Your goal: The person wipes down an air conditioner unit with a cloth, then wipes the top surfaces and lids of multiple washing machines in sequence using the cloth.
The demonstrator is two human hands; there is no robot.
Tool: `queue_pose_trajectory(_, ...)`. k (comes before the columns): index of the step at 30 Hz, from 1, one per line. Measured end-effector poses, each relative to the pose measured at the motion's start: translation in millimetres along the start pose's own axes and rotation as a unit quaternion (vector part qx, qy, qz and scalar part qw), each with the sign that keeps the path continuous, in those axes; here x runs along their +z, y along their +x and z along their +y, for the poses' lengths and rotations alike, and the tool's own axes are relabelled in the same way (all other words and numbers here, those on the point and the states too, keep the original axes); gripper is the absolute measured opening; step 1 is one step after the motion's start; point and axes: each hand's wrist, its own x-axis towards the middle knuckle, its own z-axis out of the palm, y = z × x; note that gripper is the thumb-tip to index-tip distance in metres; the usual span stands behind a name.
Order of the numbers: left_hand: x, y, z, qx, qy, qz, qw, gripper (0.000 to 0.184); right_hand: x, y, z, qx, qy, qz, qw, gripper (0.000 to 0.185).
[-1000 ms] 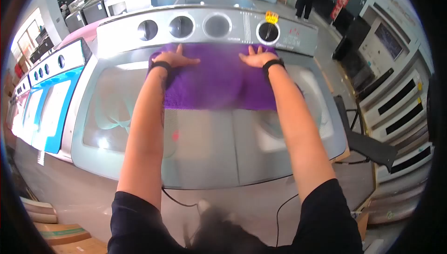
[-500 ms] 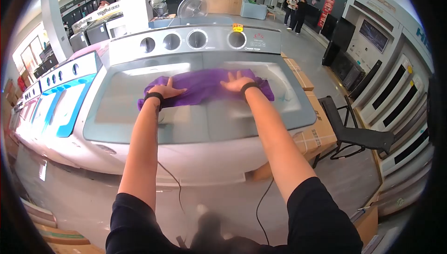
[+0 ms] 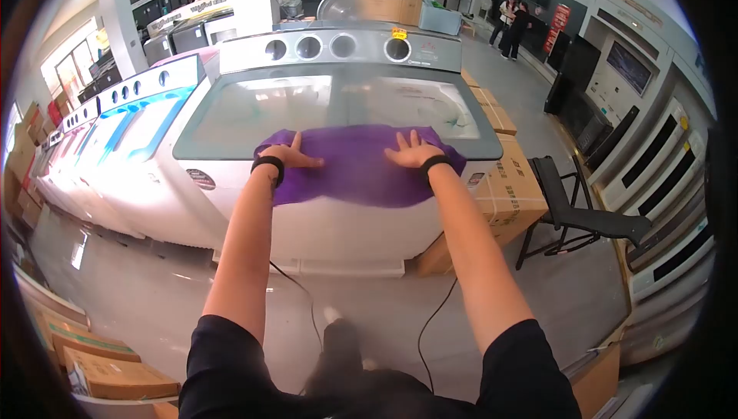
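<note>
A purple cloth (image 3: 354, 167) is spread along the front edge of a twin-tub washing machine (image 3: 257, 123), partly on the glassy lid and partly draped down the white front. My left hand (image 3: 292, 155) lies on the cloth's left part with the thumb and fingers spread. On its right part rests my right hand (image 3: 413, 151), palm down and fingers apart. Both hands press on the fabric from above, and their wrists wear dark bands. Whether any fabric is tucked under the palms is hidden.
More washing machines (image 3: 142, 131) stand in a row on the left. Cardboard boxes (image 3: 511, 181) and a black folding chair (image 3: 584, 215) are on the right. Cords (image 3: 421, 334) trail over the floor near my feet. Two people (image 3: 513, 28) stand at the far right.
Both hands have drawn the purple cloth from the middle of the lid toward me, down to the front edge and over it. The view has shifted slightly.
</note>
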Motion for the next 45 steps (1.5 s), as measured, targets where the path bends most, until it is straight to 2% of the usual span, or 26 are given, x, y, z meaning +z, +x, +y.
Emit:
queue_pose_trajectory(1,2.6,-8.2,-0.9,0.008,0.019,0.001,1.0,0.114,0.1,-3.9,4.1,0.0,0.005,-0.009,1.0,0.081)
queue_pose_trajectory(2,1.5,-21.4,3.4,0.005,0.0,0.001,1.0,0.116,24.8,48.9,30.5,-0.04,0.133,-0.007,0.99,0.082)
queue_pose_trajectory(3,4.8,-21.9,0.1,0.001,-0.029,-0.011,1.0,0.116,31.1,53.9,29.2,-0.08,0.258,-0.016,0.963,0.083)
queue_pose_trajectory(5,0.2,-11.9,-3.6,-0.002,-0.082,-0.028,0.996,0.116,33.0,67.3,33.6,-0.064,0.088,-0.009,0.994,0.087)
queue_pose_trajectory(7,-19.6,-0.1,0.3,-0.016,-0.063,0.001,0.998,0.112,6.0,39.6,11.2,-0.048,-0.048,0.012,0.998,0.09)
queue_pose_trajectory(12,-21.5,19.0,16.6,-0.036,-0.022,0.025,0.999,0.105,-17.5,34.8,-12.3,-0.019,-0.154,0.054,0.986,0.096)
queue_pose_trajectory(15,-35.1,40.7,11.9,-0.005,-0.024,0.056,0.998,0.107,-41.6,35.2,-27.8,0.003,-0.105,0.001,0.994,0.09)
queue_pose_trajectory(17,-44.3,61.7,9.0,0.001,-0.026,0.061,0.998,0.109,-54.7,51.7,-33.8,-0.004,-0.09,0.0,0.996,0.088)
queue_pose_trajectory(21,-61.4,115.2,5.7,-0.018,-0.024,0.034,0.999,0.112,-75.5,89.3,-49.6,-0.014,-0.142,0.043,0.989,0.089)
queue_pose_trajectory(25,-82.8,166.0,10.8,-0.049,-0.02,0.033,0.998,0.112,-93.3,135.2,-60.4,-0.008,-0.131,0.046,0.99,0.083)
queue_pose_trajectory(28,-98.4,207.7,5.6,-0.044,-0.017,-0.031,0.998,0.12,-109.8,155.6,-72.9,0.01,-0.135,0.046,0.99,0.085)
queue_pose_trajectory(31,-112.2,233.7,2.7,-0.023,-0.011,-0.017,1.0,0.118,-125.4,179.3,-85.2,0.014,-0.129,0.022,0.991,0.087)
queue_pose_trajectory(34,-128.4,248.5,4.6,-0.03,-0.037,-0.013,0.999,0.114,-130.7,218.5,-85.5,0.035,-0.101,0.004,0.994,0.08)
queue_pose_trajectory(37,-136.2,274.3,5.3,-0.017,-0.057,0.011,0.998,0.111,-130.4,262.1,-81.2,0.037,-0.122,0.015,0.992,0.094)
queue_pose_trajectory(39,-139.7,294.0,-1.8,0.014,-0.078,0.027,0.996,0.111,-131.0,284.1,-80.4,0.041,-0.119,0.018,0.992,0.094)
queue_pose_trajectory(45,-156.7,317.4,0.8,0.003,-0.034,0.002,0.999,0.11,-131.5,326.7,-78.0,0.067,-0.07,-0.014,0.995,0.095)
